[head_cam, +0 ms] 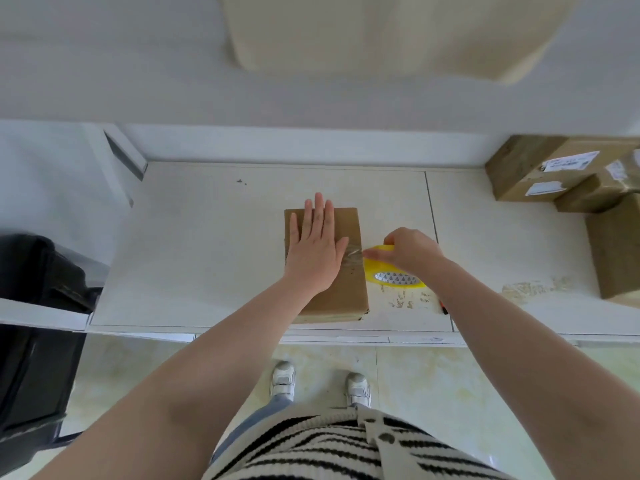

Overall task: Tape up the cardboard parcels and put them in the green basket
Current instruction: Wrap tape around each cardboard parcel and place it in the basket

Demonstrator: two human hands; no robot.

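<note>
Two hands are busy on one flat cardboard parcel [341,271] sitting on the white bench [207,254], close to the front edge and roughly in the middle. It's a rectangle lying flat, long axis running from the person straight away toward the wall, short sides near and far.

Left hand [317,249] is spread flat on top of the parcel, fingers straight and slightly apart, pointing toward the wall, palm pressing down. Fingertips reach just over the far edge.

Right hand [412,251] is just beside the parcel's right edge, fingers curled around a yellow tape roll [393,271] that rests on the bench touching that side of the parcel. A strip of clear tape [353,252] runs from the roll across the parcel's top, going crosswise to its long axis, and disappears under the left hand.

Over at the far right of the bench there's a pile of brown boxes [568,181], some with white labels, well apart from the parcel. A small orange-and-black thing [444,306] lies near the front edge by the right forearm, can't tell what it is. Black bag [38,306] off to the left, beyond the bench.
</note>
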